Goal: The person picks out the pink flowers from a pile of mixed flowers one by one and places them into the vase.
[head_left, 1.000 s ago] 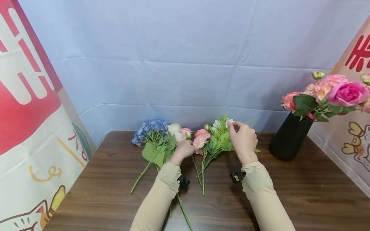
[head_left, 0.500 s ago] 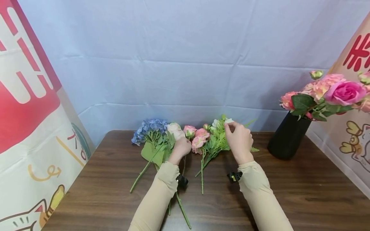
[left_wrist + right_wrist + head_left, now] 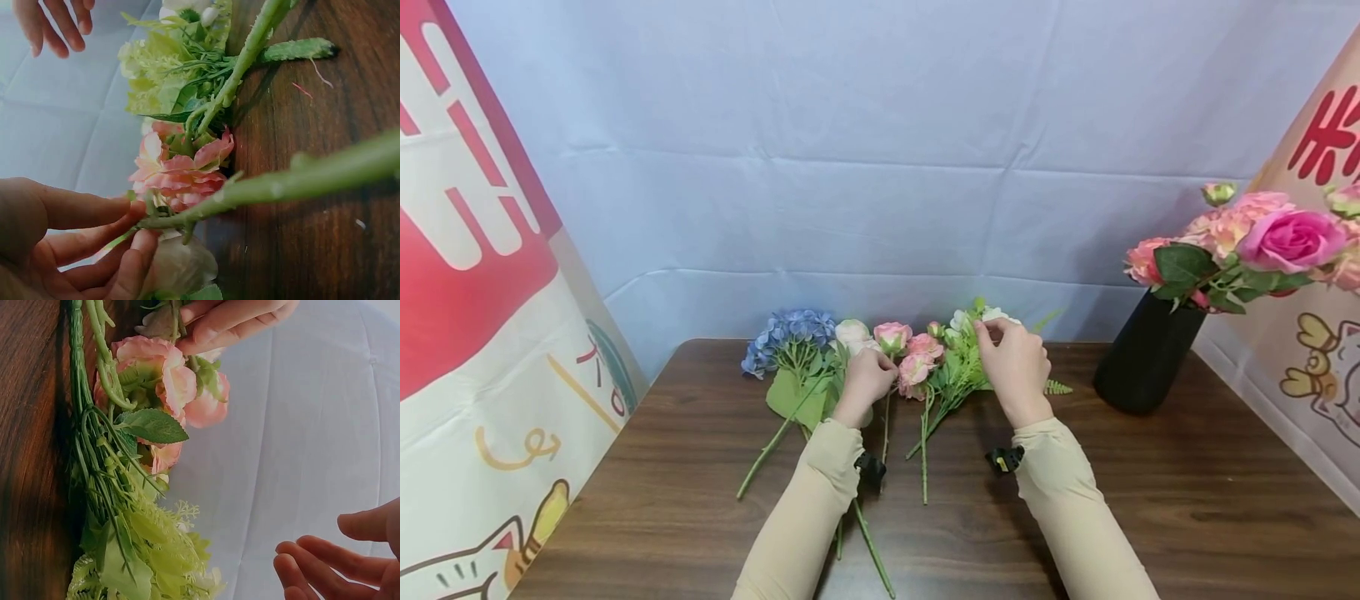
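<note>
My left hand (image 3: 867,385) pinches the green stem (image 3: 269,187) of a pink flower (image 3: 892,337) between thumb and fingertips, just below the bloom. Behind that hand lies a white flower (image 3: 853,335). Immediately to the right are more pink blooms (image 3: 917,367) on a stem lying on the table. My right hand (image 3: 1017,367) hovers by the leafy green sprig with white blossoms (image 3: 958,367). In the right wrist view its relaxed fingers (image 3: 325,562) hold nothing and stand apart from the greenery.
A blue hydrangea (image 3: 793,333) lies at the left of the row, its stem angled toward me. On the right of the brown table (image 3: 1150,500) stands a black vase (image 3: 1150,358) holding pink flowers (image 3: 1292,242). A pale blue cloth (image 3: 880,167) hangs behind.
My left hand has shifted slightly left, swinging the pinched stem's lower part left, away from the other pink flowers. The right hand has drifted a little left, past the white blossom.
</note>
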`<state>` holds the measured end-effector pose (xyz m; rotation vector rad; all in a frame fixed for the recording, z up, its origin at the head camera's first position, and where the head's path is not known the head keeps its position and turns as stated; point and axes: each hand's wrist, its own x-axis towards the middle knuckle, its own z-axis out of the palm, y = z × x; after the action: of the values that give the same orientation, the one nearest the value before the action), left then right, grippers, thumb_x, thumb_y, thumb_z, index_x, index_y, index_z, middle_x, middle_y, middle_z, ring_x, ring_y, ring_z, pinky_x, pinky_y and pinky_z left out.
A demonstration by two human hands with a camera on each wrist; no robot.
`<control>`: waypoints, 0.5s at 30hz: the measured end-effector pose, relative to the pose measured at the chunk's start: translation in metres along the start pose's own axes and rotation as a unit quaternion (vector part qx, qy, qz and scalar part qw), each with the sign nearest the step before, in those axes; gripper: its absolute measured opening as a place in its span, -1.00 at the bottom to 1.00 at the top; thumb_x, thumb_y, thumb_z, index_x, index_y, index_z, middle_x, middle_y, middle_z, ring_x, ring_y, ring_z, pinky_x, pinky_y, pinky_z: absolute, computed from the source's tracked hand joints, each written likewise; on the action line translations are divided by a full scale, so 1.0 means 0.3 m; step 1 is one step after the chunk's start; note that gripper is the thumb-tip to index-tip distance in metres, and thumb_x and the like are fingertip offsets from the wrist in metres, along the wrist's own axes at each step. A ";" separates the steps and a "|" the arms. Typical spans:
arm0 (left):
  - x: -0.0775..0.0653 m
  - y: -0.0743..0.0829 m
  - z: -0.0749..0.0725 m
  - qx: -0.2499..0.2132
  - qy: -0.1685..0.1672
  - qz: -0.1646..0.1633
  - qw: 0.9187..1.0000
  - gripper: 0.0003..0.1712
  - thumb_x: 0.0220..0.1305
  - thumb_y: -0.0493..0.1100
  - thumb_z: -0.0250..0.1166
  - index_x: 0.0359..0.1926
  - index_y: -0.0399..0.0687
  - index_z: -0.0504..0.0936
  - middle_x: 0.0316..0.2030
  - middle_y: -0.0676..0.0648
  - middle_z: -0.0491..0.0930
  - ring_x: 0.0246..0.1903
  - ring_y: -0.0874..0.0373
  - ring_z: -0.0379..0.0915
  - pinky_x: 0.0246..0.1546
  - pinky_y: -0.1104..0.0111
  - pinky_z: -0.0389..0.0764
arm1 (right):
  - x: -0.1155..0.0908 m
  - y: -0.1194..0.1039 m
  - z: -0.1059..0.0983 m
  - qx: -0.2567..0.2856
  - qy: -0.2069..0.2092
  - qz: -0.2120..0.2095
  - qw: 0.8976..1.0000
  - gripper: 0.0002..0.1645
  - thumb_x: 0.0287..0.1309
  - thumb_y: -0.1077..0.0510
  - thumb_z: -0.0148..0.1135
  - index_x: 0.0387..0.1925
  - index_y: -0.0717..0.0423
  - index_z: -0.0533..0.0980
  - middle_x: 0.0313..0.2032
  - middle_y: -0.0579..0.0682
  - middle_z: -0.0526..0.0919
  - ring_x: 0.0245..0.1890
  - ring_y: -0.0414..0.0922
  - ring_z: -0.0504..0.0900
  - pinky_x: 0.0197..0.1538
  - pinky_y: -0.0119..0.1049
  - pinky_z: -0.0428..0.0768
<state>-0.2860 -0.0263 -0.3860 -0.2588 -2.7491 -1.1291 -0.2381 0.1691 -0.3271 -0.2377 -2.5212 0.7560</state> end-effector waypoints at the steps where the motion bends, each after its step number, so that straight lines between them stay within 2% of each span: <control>1: 0.003 -0.001 0.000 0.000 0.003 0.001 1.000 -0.87 0.05 -0.31 0.29 -0.54 -0.16 0.74 -0.46 -0.08 0.71 -0.45 0.06 0.54 -0.39 0.32 0.54 | 0.000 0.000 0.001 0.000 0.000 0.000 1.000 -0.52 0.30 -0.23 0.00 -0.08 -0.04 0.63 -0.23 0.03 0.73 -0.67 -0.03 0.49 -0.68 -0.25 0.32; 5: 0.004 0.008 -0.010 -0.007 0.017 -0.005 1.000 -0.95 -0.02 -0.31 0.35 -0.55 -0.12 0.68 -0.49 -0.08 0.66 -0.46 0.04 0.53 -0.40 0.30 0.54 | 0.001 0.000 0.005 0.004 -0.012 -0.004 1.000 -0.53 0.30 -0.23 0.01 -0.07 -0.03 0.63 -0.25 0.04 0.73 -0.69 -0.05 0.47 -0.71 -0.26 0.31; 10: -0.002 0.028 -0.023 -0.023 0.027 -0.030 0.999 -0.82 -0.04 -0.29 0.42 -0.43 -0.12 0.54 -0.46 -0.08 0.61 -0.43 0.03 0.52 -0.41 0.30 0.53 | -0.001 0.002 -0.004 0.011 -0.028 -0.002 1.000 -0.50 0.30 -0.24 0.00 -0.05 -0.02 0.62 -0.23 0.08 0.72 -0.64 -0.03 0.52 -0.68 -0.26 0.35; 15: -0.007 0.055 -0.043 -0.039 0.039 -0.033 0.998 -0.76 -0.02 -0.29 0.37 -0.27 -0.17 0.58 -0.39 -0.10 0.68 -0.34 -0.02 0.59 -0.32 0.23 0.59 | -0.005 -0.006 -0.018 0.019 -0.039 0.000 0.999 -0.51 0.29 -0.23 0.01 -0.03 -0.02 0.62 -0.22 0.09 0.72 -0.66 -0.05 0.51 -0.69 -0.26 0.34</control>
<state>-0.2794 -0.0242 -0.3663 -0.1309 -2.6661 -1.2379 -0.2342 0.1696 -0.3227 -0.1985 -2.5770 0.8283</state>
